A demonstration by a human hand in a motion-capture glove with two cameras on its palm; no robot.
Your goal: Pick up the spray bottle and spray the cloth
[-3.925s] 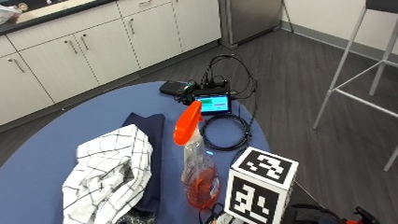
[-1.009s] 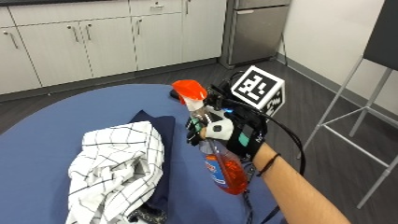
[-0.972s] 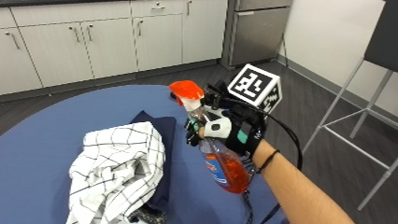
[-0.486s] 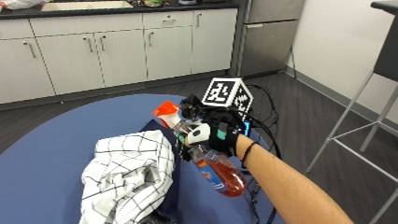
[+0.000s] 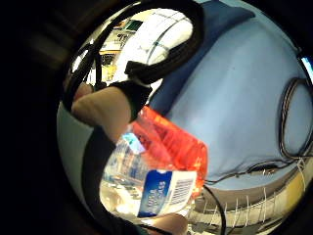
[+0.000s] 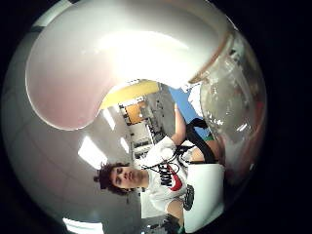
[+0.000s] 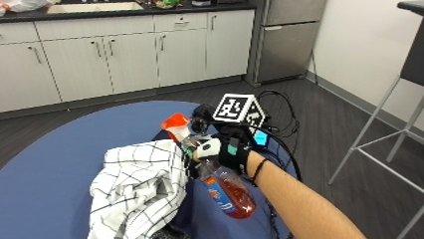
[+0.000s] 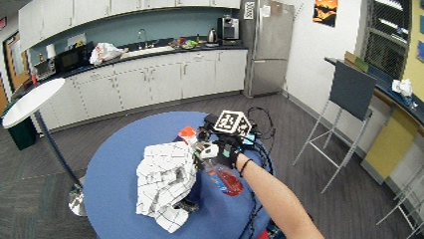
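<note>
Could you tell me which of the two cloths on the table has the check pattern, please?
The white cloth, crumpled on top beside the spray bottle, has the dark grid lines. The dark blue cloth beneath it is plain.

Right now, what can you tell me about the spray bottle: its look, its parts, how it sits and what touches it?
The spray bottle is clear plastic with orange-red liquid in its lower part, a blue and white label on its side and an orange spray head. The gloved right hand grips it round the neck, fingers curled about it. It is off the blue table, tilted, its base toward the person and its head beside the checked cloth, pointing over it. Whether head and cloth touch, I cannot tell.
</note>
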